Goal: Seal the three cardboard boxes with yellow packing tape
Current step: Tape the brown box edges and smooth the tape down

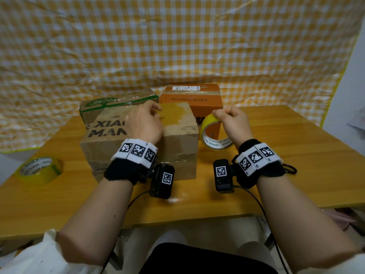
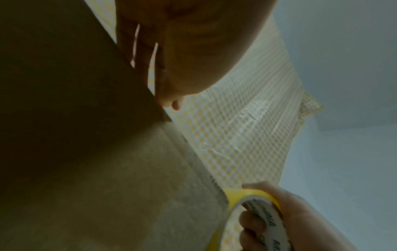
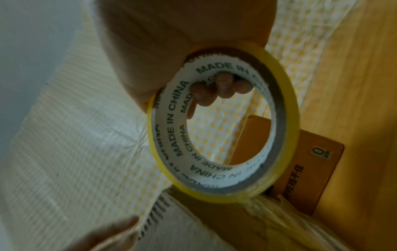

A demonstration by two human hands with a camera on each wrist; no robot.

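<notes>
While you sit at the wooden table [image 1: 276,135], 3 cardboard boxes stand on it: the large brown box [image 1: 177,139] nearest you, the orange box [image 1: 197,99] just behind it to the right, and the green-printed box [image 1: 110,103] behind to the left. Your left hand [image 1: 144,123] rests on top of the brown box, fingers loosely bent toward its far edge; whether the tips pin a tape end you cannot tell from these views. Your right hand [image 1: 233,123] grips the yellow tape roll [image 1: 213,133], fingertips [image 3: 223,88] hooked through its core, the roll held upright just beside the box's right side. A yellowish film already lies across the box top, so you appear to be midway through sealing this 1st box. Next, you likely need to draw the strip down over the right edge, keep it taut, then tear it off and press it flat. Watch for wrinkles. A 2nd tape roll [image 1: 39,171] lies flat at the table's left.
</notes>
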